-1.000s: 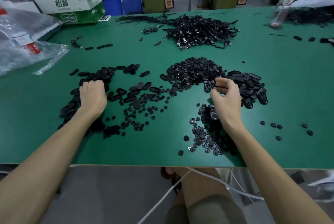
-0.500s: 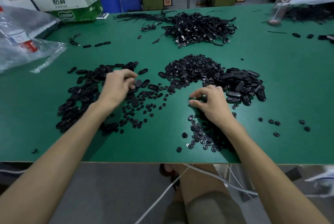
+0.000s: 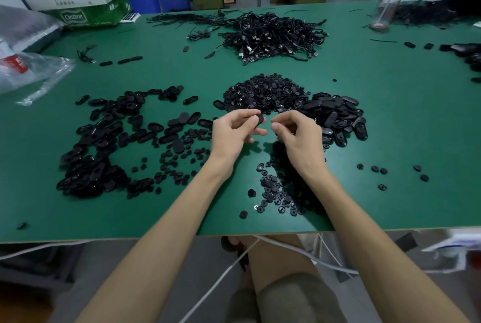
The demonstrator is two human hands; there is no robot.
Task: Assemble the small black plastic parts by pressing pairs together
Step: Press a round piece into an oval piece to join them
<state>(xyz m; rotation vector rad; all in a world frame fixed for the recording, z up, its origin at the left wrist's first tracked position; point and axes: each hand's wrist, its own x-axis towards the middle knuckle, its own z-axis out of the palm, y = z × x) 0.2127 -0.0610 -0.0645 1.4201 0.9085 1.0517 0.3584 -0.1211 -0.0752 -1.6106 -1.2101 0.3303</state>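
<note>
Green table (image 3: 390, 119) with heaped black plastic parts (image 3: 265, 93), cables (image 3: 273, 36).

Even overhead light, soft shadows, blurred wide-angle edges.

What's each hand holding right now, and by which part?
Left hand pinches a black oval part by one end. Right hand: fingers curled, contents cannot be told.

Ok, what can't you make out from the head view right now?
Head view:
- Right hand: curled fingers hide whether it pinches a part.
- Oval part in left hand: fingers cover most of it.
- Round parts: partly under the right forearm.
- Dark parts: cut by right edge.
</note>
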